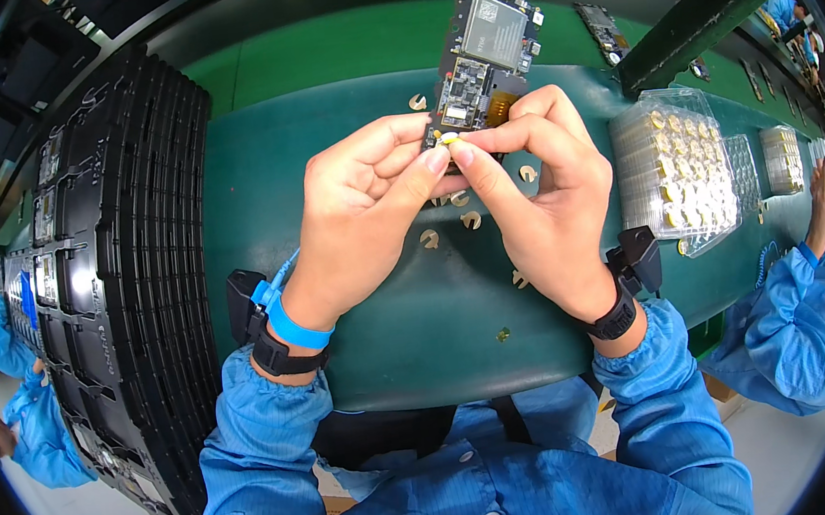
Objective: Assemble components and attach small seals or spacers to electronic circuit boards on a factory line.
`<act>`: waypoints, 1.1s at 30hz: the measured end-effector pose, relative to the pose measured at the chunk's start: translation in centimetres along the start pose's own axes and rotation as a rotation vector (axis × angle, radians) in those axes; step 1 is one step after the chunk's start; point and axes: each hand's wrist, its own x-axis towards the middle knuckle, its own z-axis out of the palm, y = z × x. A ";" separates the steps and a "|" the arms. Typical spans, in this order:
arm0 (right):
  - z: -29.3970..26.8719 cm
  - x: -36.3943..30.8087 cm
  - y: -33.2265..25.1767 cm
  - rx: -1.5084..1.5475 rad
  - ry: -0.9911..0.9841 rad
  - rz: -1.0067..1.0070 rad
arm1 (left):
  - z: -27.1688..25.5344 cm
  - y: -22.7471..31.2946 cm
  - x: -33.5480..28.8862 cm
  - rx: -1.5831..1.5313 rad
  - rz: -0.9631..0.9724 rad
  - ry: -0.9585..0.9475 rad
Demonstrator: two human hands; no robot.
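A black circuit board (452,62) stands tilted up from my hands, with a large silver shield and a smaller chip area on its face. My left hand (351,199) grips the board's lower left edge between thumb and fingers. At the bottom edge, both thumbs meet at a small yellow and pale piece (449,139). My right hand (555,177) is closed, its thumb and index finger pinching at that piece; its exact shape is covered by my fingertips. Below, several small notched pale discs (470,219) lie scattered on the green mat (410,328).
Tall stacked black trays (122,268) rise at my left. On the right stand see-through plastic trays (645,173) with rows of round yellowish parts, beside a dark post (699,21). More circuit boards (602,28) lie beyond. A co-worker in a blue sleeve (791,318) sits at the right.
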 end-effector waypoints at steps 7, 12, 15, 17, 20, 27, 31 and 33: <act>0.2 -0.3 0.0 0.009 0.068 0.019 | 0.2 -0.2 -0.1 0.030 0.065 0.039; 0.2 -0.2 0.3 0.030 0.052 -0.003 | 0.2 0.0 -0.1 0.038 0.063 0.068; 0.0 0.0 0.4 -0.058 0.007 -0.122 | 0.1 0.2 0.0 0.048 0.048 0.083; 0.1 0.0 0.6 -0.082 -0.043 -0.159 | -0.1 0.2 0.0 0.025 0.041 0.104; 0.0 0.0 0.4 -0.077 -0.079 -0.152 | 0.0 0.2 0.0 0.004 0.035 0.115; -0.4 0.3 0.4 -0.128 -0.152 -0.214 | -0.3 0.1 0.1 -0.012 0.029 0.139; -0.4 0.3 0.1 -0.151 -0.141 -0.231 | -0.1 0.3 0.0 -0.029 0.008 0.150; -0.4 0.2 0.3 -0.142 -0.127 -0.230 | 0.1 0.3 0.0 -0.036 0.002 0.153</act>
